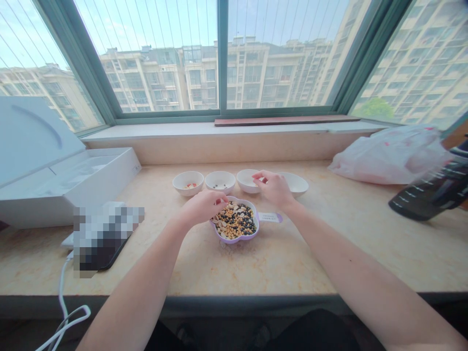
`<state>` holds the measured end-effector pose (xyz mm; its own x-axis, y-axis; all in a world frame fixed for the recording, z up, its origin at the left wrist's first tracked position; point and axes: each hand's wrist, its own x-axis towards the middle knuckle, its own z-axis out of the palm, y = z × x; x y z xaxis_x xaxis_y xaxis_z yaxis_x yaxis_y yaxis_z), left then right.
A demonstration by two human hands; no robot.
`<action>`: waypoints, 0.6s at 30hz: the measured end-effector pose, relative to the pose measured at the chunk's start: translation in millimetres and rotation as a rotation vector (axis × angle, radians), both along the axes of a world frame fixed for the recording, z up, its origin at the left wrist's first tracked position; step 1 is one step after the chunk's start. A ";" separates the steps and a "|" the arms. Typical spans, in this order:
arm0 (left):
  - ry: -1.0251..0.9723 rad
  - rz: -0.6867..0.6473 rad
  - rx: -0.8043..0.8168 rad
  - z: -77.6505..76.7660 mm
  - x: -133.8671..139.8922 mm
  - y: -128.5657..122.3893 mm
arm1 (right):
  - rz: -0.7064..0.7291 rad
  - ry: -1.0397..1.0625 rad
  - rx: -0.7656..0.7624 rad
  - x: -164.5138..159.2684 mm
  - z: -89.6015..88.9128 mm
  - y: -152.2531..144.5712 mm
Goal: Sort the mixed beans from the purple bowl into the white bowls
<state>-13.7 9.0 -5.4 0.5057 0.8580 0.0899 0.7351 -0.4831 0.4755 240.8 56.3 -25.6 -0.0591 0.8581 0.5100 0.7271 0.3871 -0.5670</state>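
Note:
A purple-rimmed, flower-shaped bowl point(239, 240) holds a mix of black beans, yellow kernels and pale flat seeds. My left hand point(203, 209) is at its upper left edge, fingers bent together over the mix; whatever they pinch is hidden. Behind it, several white bowls stand in a row. Over the right rim of the third white bowl point(246, 181) is my right hand point(274, 187), thumb and fingertips pinched, with anything between them too small to name. Red and pale bits lie in the leftmost bowl point(187, 191), and a few dark beans in the second bowl point(220, 188). My right hand partly covers the rightmost bowl point(298, 185).
A small label point(269, 217) lies right of the purple bowl. At left are an open white box point(106, 170), a blurred-out dark device point(113, 251) and a white cable point(63, 292). A plastic bag point(387, 156) and a dark bottle point(427, 190) occupy the right, below the window.

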 end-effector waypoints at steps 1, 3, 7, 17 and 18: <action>0.001 0.000 -0.001 -0.1 0.0 0.1 | -0.019 -0.049 0.005 2.7 -1.7 2.9; 0.001 -0.001 -0.004 -0.2 0.1 0.1 | -0.031 -0.112 0.008 6.3 -4.9 7.2; 0.004 0.005 -0.005 -0.5 1.2 -0.4 | -0.024 -0.142 0.003 7.4 -6.5 8.7; 0.059 0.024 0.059 8.8 -5.1 -1.9 | -0.019 -0.052 0.013 -0.6 7.6 -6.8; 0.069 0.023 0.053 8.0 -6.3 -1.1 | -0.011 -0.047 0.009 -2.2 7.6 -8.3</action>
